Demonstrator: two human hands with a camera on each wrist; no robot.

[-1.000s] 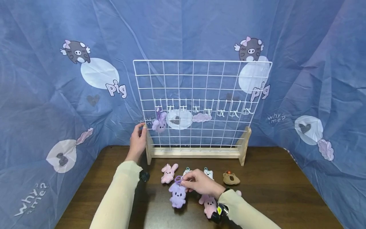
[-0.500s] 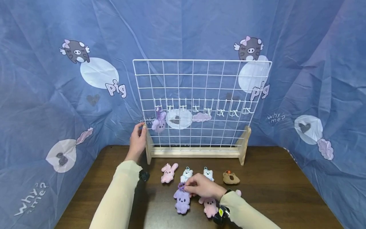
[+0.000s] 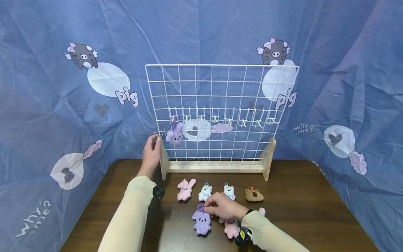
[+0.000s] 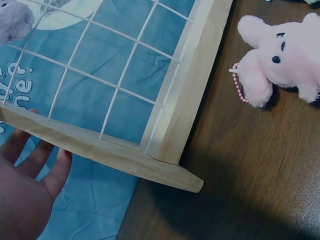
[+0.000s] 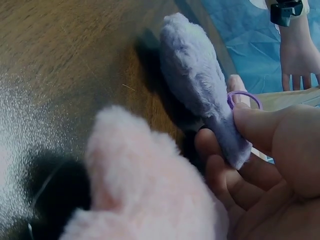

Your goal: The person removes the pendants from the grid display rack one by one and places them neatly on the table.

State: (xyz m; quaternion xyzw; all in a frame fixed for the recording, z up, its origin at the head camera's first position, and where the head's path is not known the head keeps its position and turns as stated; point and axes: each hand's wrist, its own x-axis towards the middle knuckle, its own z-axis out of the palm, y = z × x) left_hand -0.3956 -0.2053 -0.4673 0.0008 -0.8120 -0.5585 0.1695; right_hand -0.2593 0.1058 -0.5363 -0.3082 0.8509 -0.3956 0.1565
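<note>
My left hand [image 3: 151,154] grips the left wooden upright of the white wire grid rack [image 3: 211,81]; the left wrist view shows its fingertips [image 4: 61,167] at the wood's outer edge. With thumb and fingers, my right hand [image 3: 225,206] pinches a purple plush keychain [image 3: 202,222] by an ear, beside its purple ring [image 5: 245,95]. That plush is low over the brown table, face up in the head view. Partly beneath the right hand and wrist lies a pink plush keychain [image 3: 232,229]. From a hook at the rack's left end hangs another purple plush keychain [image 3: 175,135].
Several white hooks [image 3: 242,122] line the grid. Along its wooden base lie a pink bunny plush [image 3: 185,190], two white plush keychains [image 3: 206,193] [image 3: 229,191] and a brown plush [image 3: 253,195]. A blue printed cloth [image 3: 94,140] encloses the table [image 3: 302,210].
My right hand has moved the purple plush toward the front and slightly right, uncovering the white plush keychains behind it. The left hand stays on the rack.
</note>
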